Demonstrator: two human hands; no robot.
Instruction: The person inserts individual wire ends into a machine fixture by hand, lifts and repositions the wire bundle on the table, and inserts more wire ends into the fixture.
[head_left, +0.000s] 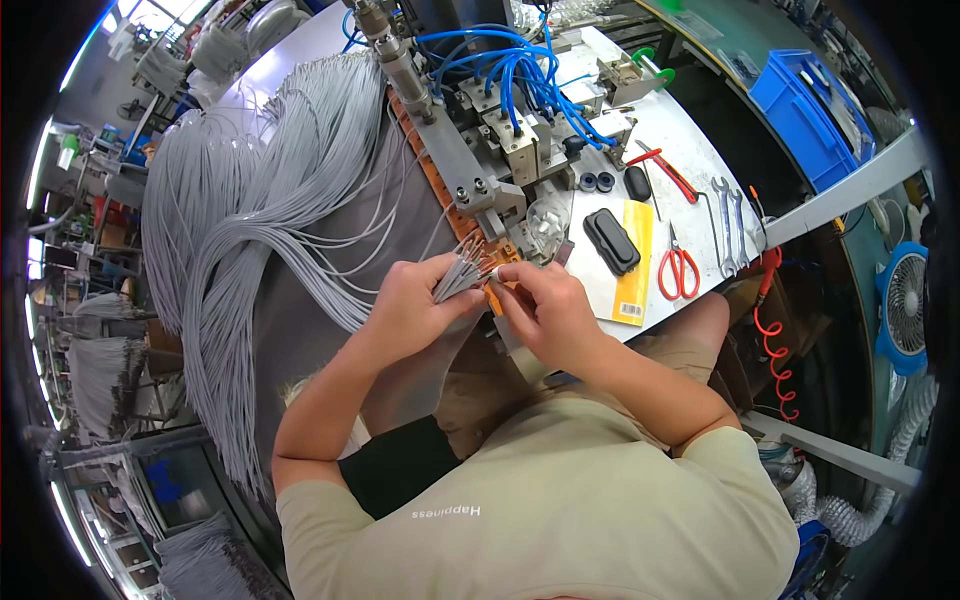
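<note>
1. Grey wire bundle point(458, 281), in the head view, risked fanning out of order: many thin strands shared one squeeze, and a slackened thumb could have let some slip.
2. Its copper-coloured tips point(468, 246) could have bent or snagged, because they stood just beside the near end of the metal machine point(450, 150).
3. Loose grey cables point(290, 250), spread to the left, could have tugged on the hold if they joined the bundle; the left wrist hid any join.
4. As for the grip, the bundle lay pinched between thumb and fingers of the left hand point(408, 305), tips pointing far.
5. The right hand point(548, 300) curled its fingertips at the bundle's right side; whether they pinched a wire, I could not tell.
</note>
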